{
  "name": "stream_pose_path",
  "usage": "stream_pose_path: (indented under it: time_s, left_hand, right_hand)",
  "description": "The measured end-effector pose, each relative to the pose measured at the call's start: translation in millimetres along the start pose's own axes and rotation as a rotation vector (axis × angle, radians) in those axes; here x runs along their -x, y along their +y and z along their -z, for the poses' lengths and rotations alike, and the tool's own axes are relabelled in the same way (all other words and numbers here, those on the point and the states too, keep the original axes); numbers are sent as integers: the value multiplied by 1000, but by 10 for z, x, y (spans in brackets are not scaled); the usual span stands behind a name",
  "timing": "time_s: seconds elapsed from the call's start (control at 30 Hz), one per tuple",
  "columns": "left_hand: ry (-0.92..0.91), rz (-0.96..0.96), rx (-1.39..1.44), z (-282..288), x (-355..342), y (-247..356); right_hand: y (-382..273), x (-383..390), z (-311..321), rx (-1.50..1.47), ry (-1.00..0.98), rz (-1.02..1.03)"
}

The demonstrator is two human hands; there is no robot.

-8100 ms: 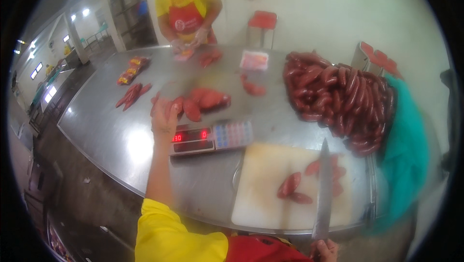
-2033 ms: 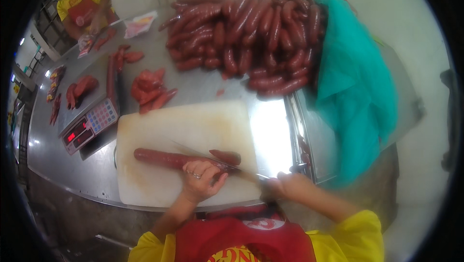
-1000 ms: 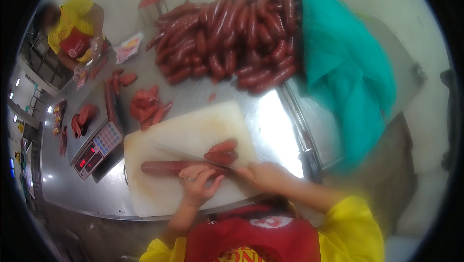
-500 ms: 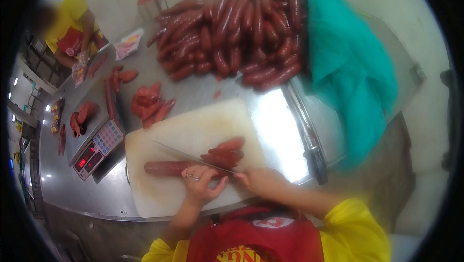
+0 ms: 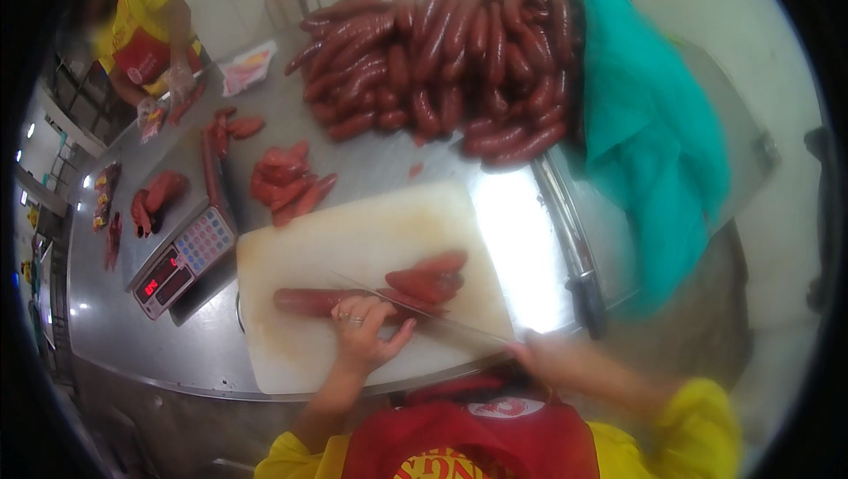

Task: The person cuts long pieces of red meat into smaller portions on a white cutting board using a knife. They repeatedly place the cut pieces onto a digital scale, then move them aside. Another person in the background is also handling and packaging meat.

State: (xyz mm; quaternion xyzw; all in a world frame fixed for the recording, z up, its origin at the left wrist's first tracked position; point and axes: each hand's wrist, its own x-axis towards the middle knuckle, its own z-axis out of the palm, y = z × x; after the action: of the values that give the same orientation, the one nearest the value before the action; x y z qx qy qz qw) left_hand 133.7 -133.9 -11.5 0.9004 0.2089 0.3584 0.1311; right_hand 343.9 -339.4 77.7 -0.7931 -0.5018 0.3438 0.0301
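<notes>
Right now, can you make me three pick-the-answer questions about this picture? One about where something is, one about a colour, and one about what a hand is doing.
1. Where is the scale?
A. left of the board
B. on the sausage pile
C. under the cloth

2. What colour is the cloth?
A. white
B. teal
C. black

3. What is the left hand doing?
A. pressing scale keys
B. hanging off the table
C. holding down a sausage on the board

Answers:
1. A, the scale sits on the steel table just past the board's left edge.
2. B, the cloth beside the pile is plainly teal.
3. C, its fingers rest on the long sausage while the right hand draws a knife across it.
</notes>
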Motion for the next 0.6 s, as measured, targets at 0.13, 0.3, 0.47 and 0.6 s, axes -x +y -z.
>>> stream_pose_path:
  time_s: [0.13,0.3,0.47,0.6]
  left_hand:
    - [22,-19,-16,19,-10,28]
    - [52,-36,-82,109,39,-50]
    - [19,13,-47,149,97,-126]
    - [22,44,-12,130,62,-122]
  right_hand:
    - [-433,-859,-306,-97,148,204]
    - [-310,-438,-83,-115,40,71]
    - [16,680,238,6,-17,-69]
    - [-106,371,114,-36,-24,-131]
